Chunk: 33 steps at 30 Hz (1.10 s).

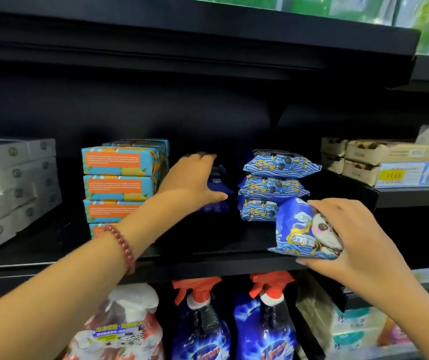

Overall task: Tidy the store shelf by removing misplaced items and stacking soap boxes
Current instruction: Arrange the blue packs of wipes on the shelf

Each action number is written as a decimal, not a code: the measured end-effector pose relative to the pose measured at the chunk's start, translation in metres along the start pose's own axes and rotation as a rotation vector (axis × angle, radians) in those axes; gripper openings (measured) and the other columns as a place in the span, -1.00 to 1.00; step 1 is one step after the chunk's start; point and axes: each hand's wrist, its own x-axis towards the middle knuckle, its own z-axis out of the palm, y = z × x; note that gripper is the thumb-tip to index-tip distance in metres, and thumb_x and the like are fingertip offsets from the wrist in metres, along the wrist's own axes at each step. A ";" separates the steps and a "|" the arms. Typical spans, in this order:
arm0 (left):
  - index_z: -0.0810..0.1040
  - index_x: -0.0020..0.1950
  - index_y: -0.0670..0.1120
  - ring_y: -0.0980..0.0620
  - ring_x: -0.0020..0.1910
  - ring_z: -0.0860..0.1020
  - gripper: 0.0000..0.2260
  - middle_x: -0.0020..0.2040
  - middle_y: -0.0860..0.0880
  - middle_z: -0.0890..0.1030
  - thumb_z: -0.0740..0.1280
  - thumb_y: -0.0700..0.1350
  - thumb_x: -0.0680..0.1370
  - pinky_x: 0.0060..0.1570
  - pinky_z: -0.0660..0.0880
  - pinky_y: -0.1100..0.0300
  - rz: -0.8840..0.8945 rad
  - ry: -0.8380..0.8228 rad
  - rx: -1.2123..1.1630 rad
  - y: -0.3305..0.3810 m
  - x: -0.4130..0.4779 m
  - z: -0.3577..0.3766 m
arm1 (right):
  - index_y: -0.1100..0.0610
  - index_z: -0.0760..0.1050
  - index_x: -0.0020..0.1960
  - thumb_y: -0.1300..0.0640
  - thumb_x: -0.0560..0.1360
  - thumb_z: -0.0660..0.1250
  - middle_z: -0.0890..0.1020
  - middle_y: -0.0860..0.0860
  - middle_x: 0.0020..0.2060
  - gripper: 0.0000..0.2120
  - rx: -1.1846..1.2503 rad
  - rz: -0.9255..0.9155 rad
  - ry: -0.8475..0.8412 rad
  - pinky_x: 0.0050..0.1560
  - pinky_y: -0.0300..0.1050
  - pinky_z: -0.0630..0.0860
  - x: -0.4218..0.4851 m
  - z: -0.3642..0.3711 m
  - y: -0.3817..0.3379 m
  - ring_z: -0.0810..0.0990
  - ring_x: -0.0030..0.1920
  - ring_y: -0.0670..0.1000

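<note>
One packet [302, 229] in right hand [364, 242]; left hand [190, 181] grips blue packs [219, 183].

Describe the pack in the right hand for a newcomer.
On the black middle shelf, right of the teal boxes, sits a stack of three blue packs. The right hand holds a fourth pack before it, alone tilted up, panda face showing.

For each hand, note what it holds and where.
Right hand: panda packet, by its right end, thumb beneath. Left hand: dark blue packets, fingers over top, thumb in front.
</note>
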 end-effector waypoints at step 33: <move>0.38 0.19 -0.03 0.03 0.03 0.51 -0.26 0.04 0.05 0.55 0.47 0.35 0.19 -0.12 0.42 0.23 -0.148 0.103 -0.023 0.010 -0.065 0.010 | 0.01 0.33 0.30 -0.14 0.19 0.57 0.36 -0.20 0.03 -0.23 0.123 -0.060 -0.296 0.11 -0.18 0.36 0.044 0.009 0.014 0.36 0.09 -0.14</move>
